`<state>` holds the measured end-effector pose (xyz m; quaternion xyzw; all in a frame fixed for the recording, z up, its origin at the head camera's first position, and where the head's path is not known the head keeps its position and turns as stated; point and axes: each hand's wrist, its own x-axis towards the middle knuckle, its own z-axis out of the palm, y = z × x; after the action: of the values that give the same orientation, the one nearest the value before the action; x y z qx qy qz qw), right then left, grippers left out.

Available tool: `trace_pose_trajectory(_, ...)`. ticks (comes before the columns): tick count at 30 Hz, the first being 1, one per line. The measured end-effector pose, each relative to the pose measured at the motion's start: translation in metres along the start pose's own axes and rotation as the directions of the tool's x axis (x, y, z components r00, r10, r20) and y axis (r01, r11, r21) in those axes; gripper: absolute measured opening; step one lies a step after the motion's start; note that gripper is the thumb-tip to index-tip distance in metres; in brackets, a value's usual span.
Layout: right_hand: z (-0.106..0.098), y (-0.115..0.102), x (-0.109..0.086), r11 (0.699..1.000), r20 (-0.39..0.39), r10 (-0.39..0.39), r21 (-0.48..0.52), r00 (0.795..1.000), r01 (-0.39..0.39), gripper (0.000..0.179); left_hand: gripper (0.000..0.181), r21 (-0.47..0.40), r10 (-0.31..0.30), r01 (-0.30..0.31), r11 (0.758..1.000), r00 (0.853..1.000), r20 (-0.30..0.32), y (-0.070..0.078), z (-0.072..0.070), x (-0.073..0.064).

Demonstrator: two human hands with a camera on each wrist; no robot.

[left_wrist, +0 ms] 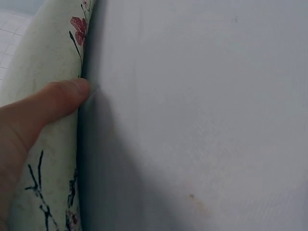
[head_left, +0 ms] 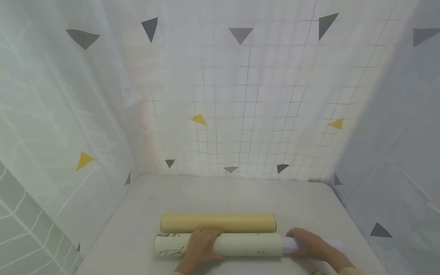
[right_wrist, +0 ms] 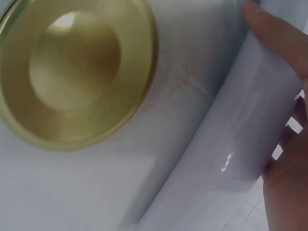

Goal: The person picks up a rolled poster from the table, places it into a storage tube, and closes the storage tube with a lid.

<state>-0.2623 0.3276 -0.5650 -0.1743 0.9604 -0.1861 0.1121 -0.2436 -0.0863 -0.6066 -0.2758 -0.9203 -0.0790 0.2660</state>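
A pale green cardboard tube (head_left: 251, 245) with dark painted branches and red blossoms lies crosswise near the table's front. My left hand (head_left: 203, 245) grips it left of its middle, thumb (left_wrist: 65, 94) along the near side and fingers over the far side. From the tube's right end sticks out a white rolled sheet (head_left: 289, 245), glossy in the right wrist view. My right hand (head_left: 311, 244) holds this roll, thumb on the near side and fingers round the far side. How far the roll reaches inside the tube is hidden.
A yellow tube (head_left: 220, 221) lies parallel just behind the green one. On the near side, by my right wrist, is a round gold-coloured lid (right_wrist: 74, 72). The white table (head_left: 227, 193) is enclosed by hanging sheets (head_left: 220, 88) with grey and yellow triangles.
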Motion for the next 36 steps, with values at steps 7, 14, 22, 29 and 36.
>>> trace_pose_trajectory(7, 0.003, -0.011, 0.002, 0.994, -0.015, -0.104, -0.017, 0.994, 0.104, 0.063, 0.080, 0.013, 0.023, -0.023, 1.000, 0.999, -0.029, -0.002, 0.003, 0.000)
trace_pose_trajectory(14, 0.006, -0.016, 0.003, 0.984, -0.012, -0.178, 0.025, 0.984, 0.178, 0.066, 0.081, 0.006, 0.023, -0.022, 1.000, 0.999, -0.035, -0.002, 0.006, -0.002)
trace_pose_trajectory(22, 0.010, -0.001, -0.003, 0.974, -0.119, -0.223, -0.063, 0.968, 0.217, 0.066, 0.079, -0.013, -0.002, 0.002, 1.000, 1.000, -0.030, 0.000, 0.007, -0.003)
trace_pose_trajectory(29, 0.007, 0.021, -0.014, 0.988, -0.159, -0.150, -0.073, 0.976, 0.140, 0.063, 0.077, -0.012, 0.013, -0.014, 1.000, 0.998, -0.063, 0.001, 0.009, -0.005)
trace_pose_trajectory(36, 0.001, 0.014, -0.018, 0.976, -0.159, -0.216, -0.015, 0.963, 0.216, 0.046, 0.079, -0.004, 0.011, -0.011, 1.000, 0.996, -0.090, -0.001, 0.007, -0.004)
